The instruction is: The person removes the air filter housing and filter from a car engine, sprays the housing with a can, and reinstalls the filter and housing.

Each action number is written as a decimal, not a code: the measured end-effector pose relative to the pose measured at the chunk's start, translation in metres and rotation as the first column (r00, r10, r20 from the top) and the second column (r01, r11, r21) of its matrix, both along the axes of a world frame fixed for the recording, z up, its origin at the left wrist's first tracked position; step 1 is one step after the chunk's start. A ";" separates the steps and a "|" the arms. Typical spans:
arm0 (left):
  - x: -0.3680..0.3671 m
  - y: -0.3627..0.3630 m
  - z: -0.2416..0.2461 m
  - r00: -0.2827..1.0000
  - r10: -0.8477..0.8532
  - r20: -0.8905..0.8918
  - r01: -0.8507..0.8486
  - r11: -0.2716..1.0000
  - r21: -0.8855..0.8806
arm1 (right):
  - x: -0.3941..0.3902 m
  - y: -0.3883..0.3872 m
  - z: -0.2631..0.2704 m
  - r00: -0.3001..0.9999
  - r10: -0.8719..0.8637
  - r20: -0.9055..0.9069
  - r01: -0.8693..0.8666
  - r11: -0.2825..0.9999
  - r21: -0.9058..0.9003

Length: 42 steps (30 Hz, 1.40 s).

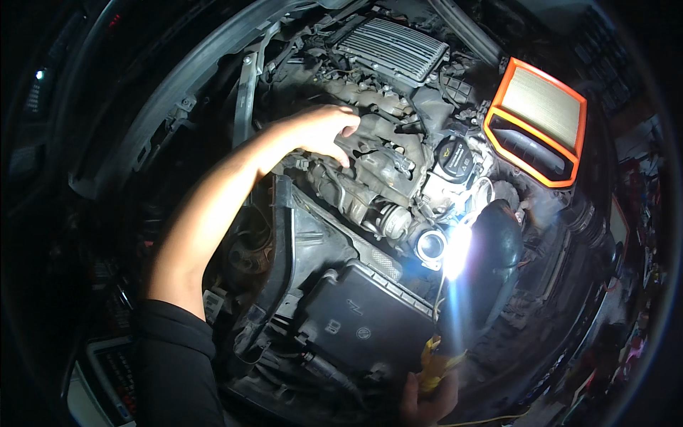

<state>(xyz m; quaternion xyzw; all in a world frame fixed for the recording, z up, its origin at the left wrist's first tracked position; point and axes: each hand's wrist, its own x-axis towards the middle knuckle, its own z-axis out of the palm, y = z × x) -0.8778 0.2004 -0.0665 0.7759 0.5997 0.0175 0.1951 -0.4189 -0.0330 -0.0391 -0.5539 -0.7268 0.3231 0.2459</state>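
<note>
My left hand (328, 133) reaches over the engine from the left, fingers curved and apart, above a grey heat shield (387, 155) and beside a metal pipe assembly (341, 192). Nothing shows between its fingers. At the bottom, my right hand (432, 397) holds the yellow part of a lit work light (458, 251), whose glare hides its outline. The light shines next to an open round metal pipe end (431, 245) and a dark rounded duct (501, 240). A black oil filler cap (452, 156) sits on the engine behind the light.
An orange-rimmed air filter (539, 123) rests at the right. A finned metal control unit (392, 48) is at the back. A black plastic box cover (363, 320) lies in front, with a black strut (283, 240) beside it. A grey metal brace (245, 96) stands at the left.
</note>
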 end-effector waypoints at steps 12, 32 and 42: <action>-0.010 0.007 -0.020 0.997 -0.071 0.031 0.069 0.996 0.050 | -0.051 0.067 0.036 0.982 0.061 0.176 -0.093 0.980 0.177; 0.014 0.013 -0.024 0.896 -0.214 0.389 0.133 0.965 0.225 | -0.067 0.094 0.019 0.997 0.067 0.045 -0.071 0.992 0.108; 0.012 0.009 -0.010 0.902 -0.083 0.424 0.033 0.992 0.123 | -0.055 0.098 0.004 0.992 0.114 0.046 -0.121 0.974 0.192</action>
